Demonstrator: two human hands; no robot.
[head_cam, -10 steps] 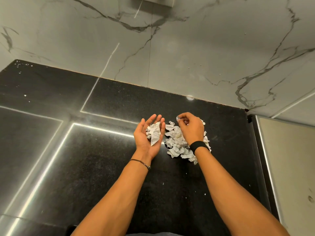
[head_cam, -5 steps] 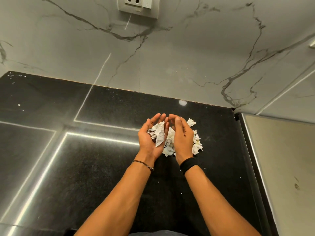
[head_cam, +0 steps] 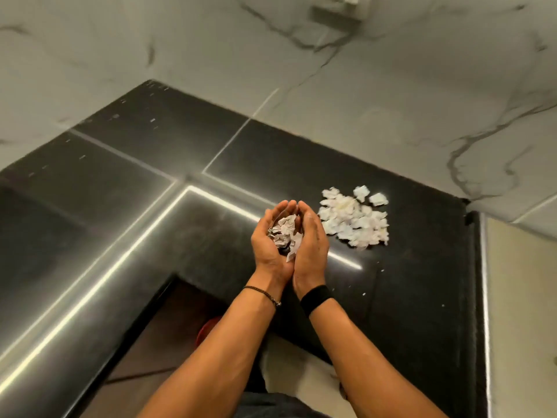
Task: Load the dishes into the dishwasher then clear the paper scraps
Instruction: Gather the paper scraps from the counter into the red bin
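Paper scraps [head_cam: 283, 233] half hidden between left hand [head_cam: 267, 250] and right hand [head_cam: 313, 245], fingers [head_cam: 278, 210] curled round them.

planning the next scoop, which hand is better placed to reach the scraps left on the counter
Right, probably. The loose pile lies on the counter just beside the right hand; the left hand sits on the far side. Both cup the held scraps together.

You have: white crumpled paper scraps [head_cam: 354, 220], plain; glossy black stone table [head_cam: 416, 282], bright streaks; white marble wall [head_cam: 391, 101], dark-grey veins; black wristband [head_cam: 316, 299], your right wrist.
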